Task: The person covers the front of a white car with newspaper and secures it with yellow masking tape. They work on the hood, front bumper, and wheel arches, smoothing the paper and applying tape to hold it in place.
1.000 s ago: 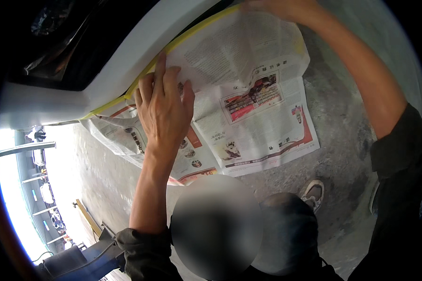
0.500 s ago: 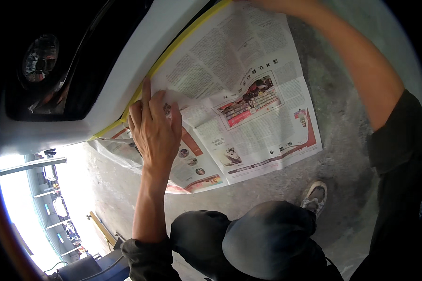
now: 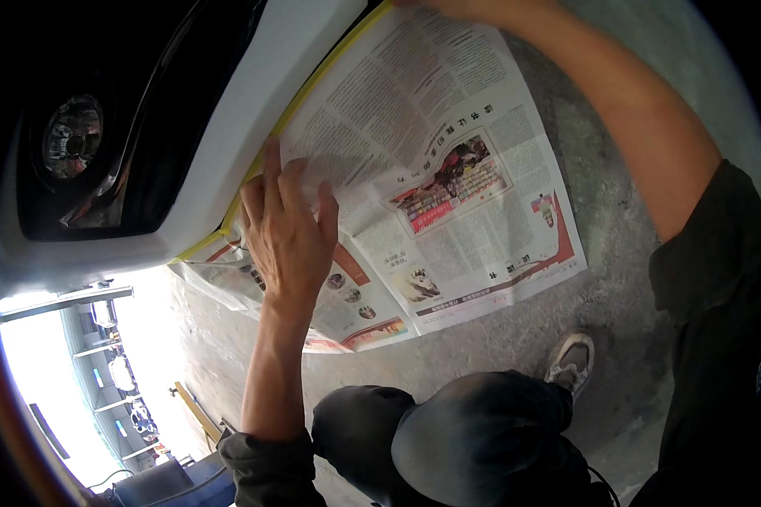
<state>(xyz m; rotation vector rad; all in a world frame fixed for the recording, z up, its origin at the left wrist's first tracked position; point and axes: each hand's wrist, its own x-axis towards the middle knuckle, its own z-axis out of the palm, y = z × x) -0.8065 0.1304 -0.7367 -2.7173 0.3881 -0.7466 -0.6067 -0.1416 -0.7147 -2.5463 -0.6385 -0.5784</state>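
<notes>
A sheet of newspaper is held against the lower edge of a white car panel, where a strip of yellow tape runs along the paper's upper edge. The sheet hangs down from the tape line toward the grey concrete floor, with its printed pictures and red border at the lower, free end. Its taped edge is seen to run on a slant from lower left to upper right, following the panel, and the sheet's long axis appears to lie along that same line. A second sheet is overlapped beneath it at the left.

The left hand is laid flat on the paper with the fingers spread, the forefinger reaching up to the tape. Nothing is gripped by it; the paper is only pressed. The right hand is stretched to the far end of the tape at the top of the view and is largely cut off there, so whether it is open or closed cannot be told.

For the pressing to be done well, the tape would best be rubbed down firmly along its whole length, with the paper kept smooth and unwrinkled and the overlap kept closed.

A dark headlamp is set into the panel at the left. A knee and a shoe are seen below.
</notes>
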